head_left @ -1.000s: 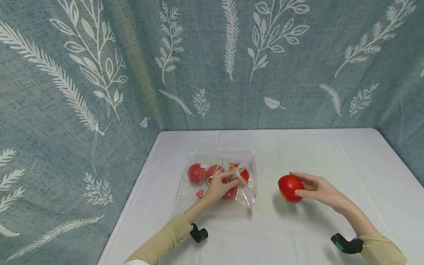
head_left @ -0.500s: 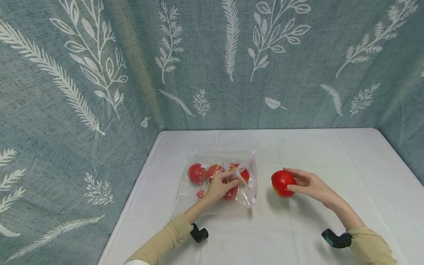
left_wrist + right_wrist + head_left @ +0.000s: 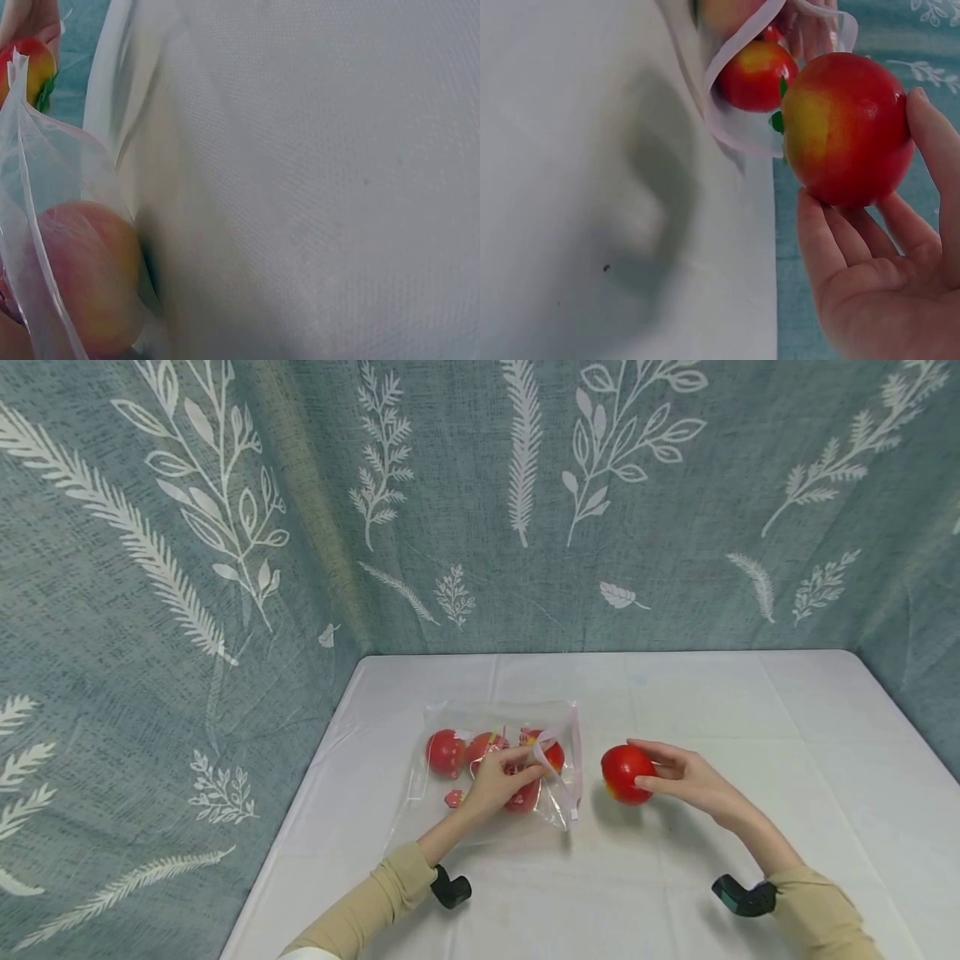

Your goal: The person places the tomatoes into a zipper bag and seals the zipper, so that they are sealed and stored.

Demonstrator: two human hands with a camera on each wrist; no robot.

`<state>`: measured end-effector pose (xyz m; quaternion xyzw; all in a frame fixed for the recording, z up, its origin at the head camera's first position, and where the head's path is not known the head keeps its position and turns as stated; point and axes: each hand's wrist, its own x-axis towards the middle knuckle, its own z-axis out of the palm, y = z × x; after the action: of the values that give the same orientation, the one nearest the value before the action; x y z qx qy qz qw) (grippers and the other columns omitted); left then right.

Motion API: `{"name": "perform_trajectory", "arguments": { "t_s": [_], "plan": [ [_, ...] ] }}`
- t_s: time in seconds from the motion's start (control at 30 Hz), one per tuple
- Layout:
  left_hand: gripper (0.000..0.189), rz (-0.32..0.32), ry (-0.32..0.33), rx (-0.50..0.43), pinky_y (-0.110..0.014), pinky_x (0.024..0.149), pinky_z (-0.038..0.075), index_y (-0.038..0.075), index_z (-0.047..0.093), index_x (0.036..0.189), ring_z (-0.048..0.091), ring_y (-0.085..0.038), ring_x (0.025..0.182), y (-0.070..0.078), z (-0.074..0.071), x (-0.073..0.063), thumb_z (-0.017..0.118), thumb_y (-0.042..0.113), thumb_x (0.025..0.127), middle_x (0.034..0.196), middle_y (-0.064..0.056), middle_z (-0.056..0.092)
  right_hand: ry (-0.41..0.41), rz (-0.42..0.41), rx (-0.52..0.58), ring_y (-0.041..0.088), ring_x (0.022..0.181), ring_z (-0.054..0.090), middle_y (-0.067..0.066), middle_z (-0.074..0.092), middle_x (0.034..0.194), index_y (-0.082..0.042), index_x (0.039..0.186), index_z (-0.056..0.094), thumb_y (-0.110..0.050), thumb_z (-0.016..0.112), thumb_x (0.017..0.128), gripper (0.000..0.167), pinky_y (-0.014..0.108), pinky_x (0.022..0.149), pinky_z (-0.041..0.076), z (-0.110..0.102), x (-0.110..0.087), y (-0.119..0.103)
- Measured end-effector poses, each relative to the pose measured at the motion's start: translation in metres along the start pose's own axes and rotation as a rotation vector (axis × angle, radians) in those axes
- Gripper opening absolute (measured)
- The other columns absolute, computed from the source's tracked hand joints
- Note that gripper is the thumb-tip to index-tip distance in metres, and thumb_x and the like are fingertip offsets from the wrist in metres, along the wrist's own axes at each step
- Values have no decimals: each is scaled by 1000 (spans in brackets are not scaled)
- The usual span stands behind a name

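A clear zip bag lies on the table with several red fruits inside. Its pale pink mouth faces right. My left hand pinches the upper layer of that mouth and holds it lifted. To the right, my right hand grips a red tomato with a yellow patch, above the table and apart from the bag. In the right wrist view, green leaves show on the tomato, on the side facing the bag. The left hand is mostly out of sight in its own wrist view.
A white cloth covers the table. Behind it and at the sides hangs a blue-green curtain with white leaf prints. Black wrist cameras stick out below both sleeves.
My right hand has moved left with the tomato, closer to the bag's mouth. The left hand and the bag stay where they were.
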<state>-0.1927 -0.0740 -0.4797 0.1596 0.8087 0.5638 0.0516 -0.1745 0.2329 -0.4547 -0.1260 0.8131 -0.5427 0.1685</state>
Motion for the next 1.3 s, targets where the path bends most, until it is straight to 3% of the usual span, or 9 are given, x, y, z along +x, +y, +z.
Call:
{"name": "perform_trajectory", "arguments": {
  "t_s": [0.3,0.5,0.63,0.87,1.3],
  "plan": [
    [39,-31,2,14,-14,76,47,8,63,124,48,-15,98,3,1,-2,69,14,86,111,-12,67,7,-15,7,43,126,48,23,44,143,-7,142,41,-27,66,89,62,49,95,48,12,9,2],
    [36,-20,-27,20,-12,69,42,0,62,122,47,-16,93,31,-6,-11,67,8,87,102,-19,65,5,-17,7,44,126,47,24,43,143,-6,142,40,-26,66,89,63,48,93,50,16,11,2],
    [36,-15,-33,22,-13,69,42,-2,62,121,46,-14,91,36,-7,-13,66,8,87,100,-19,65,15,-10,8,44,126,46,23,43,143,-6,142,40,-26,66,88,63,47,92,50,18,12,2],
    [38,-19,-2,4,-13,69,43,6,64,123,46,-14,93,3,0,-2,69,12,86,104,-15,67,27,-7,26,44,126,46,23,42,144,-6,142,40,-27,67,88,64,46,93,50,22,18,5],
    [37,2,-12,6,-13,64,42,12,65,122,47,-12,90,-2,-1,-1,70,18,86,96,-10,66,53,12,54,43,125,47,22,42,144,-7,142,41,-28,68,87,65,45,92,51,35,27,11]
  ]
}}
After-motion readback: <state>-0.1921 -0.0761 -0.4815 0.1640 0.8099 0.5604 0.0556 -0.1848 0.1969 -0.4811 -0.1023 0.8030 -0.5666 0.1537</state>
